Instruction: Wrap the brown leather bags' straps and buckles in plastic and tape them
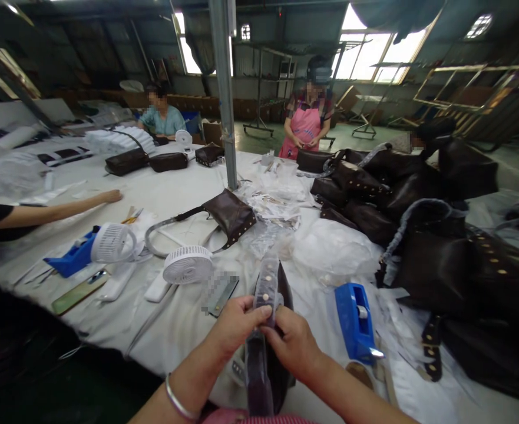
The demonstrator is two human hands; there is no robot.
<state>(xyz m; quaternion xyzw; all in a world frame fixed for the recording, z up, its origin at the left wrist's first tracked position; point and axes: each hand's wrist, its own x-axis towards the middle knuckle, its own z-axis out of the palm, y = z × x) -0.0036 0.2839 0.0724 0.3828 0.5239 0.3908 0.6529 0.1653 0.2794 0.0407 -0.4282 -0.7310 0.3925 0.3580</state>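
Right in front of me stands a dark brown leather bag point(284, 288), with a strap point(259, 377) wrapped in clear plastic running along it toward my body. Gold studs show through the plastic. My left hand point(241, 318) pinches the wrapped strap from the left, its thumb over a stud. From the other side my right hand point(297, 338) grips the same strap, fingers curled close to the left thumb. A blue tape dispenser point(351, 318) sits to the right of my right hand. Beyond my left hand lies a phone point(224, 295).
Dark bags point(392, 194) are heaped on the right, beside crumpled clear plastic point(334, 250). Two white fans point(188, 265) and another blue dispenser point(71, 256) stand left. A metal post point(224, 94) rises through the table. Co-workers are across it; a person's arm point(69, 207) reaches in from the left.
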